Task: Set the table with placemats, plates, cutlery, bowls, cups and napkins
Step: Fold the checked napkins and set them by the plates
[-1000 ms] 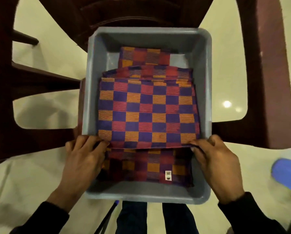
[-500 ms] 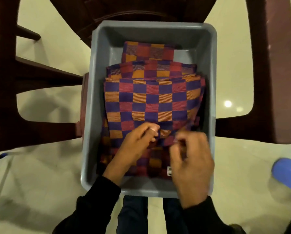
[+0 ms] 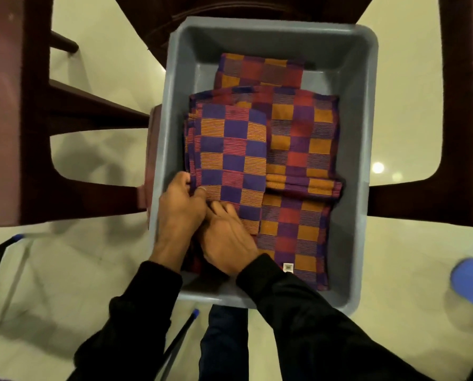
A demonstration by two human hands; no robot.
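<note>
Head view: you look straight down into a grey tub [image 3: 367, 111] resting on a dark maroon chair [image 3: 23, 119], with pale floor all round.
Folded mat: a checked placemat [image 3: 229, 158] in purple, orange and pink, folded narrow, sits on the left side of the tub, on top of the other cloths.
Left hand: your left hand [image 3: 179, 210] grips the near left edge of that folded mat, thumb on top and fingers curled under the fold.
Right hand: your right hand [image 3: 227, 243] lies just beside the left, touching it, fingers pointing forward over the mat's near end; you cannot tell whether they pinch the cloth or only press on it.
Stack beneath: more checked cloths [image 3: 301, 149] in red, orange and purple fill the middle and right of the tub; one at the near right carries a small white label [image 3: 287, 267].
Far cloth: another folded piece [image 3: 260, 71] lies against the tub's far wall.
In the way: the tub's left wall stands close against your left knuckles; the chair's arm [image 3: 92, 105] runs just outside it.
Around: a blue object [image 3: 471, 276], blurred, at the right edge; thin black rods with blue tips [image 3: 180, 336] near your legs.
</note>
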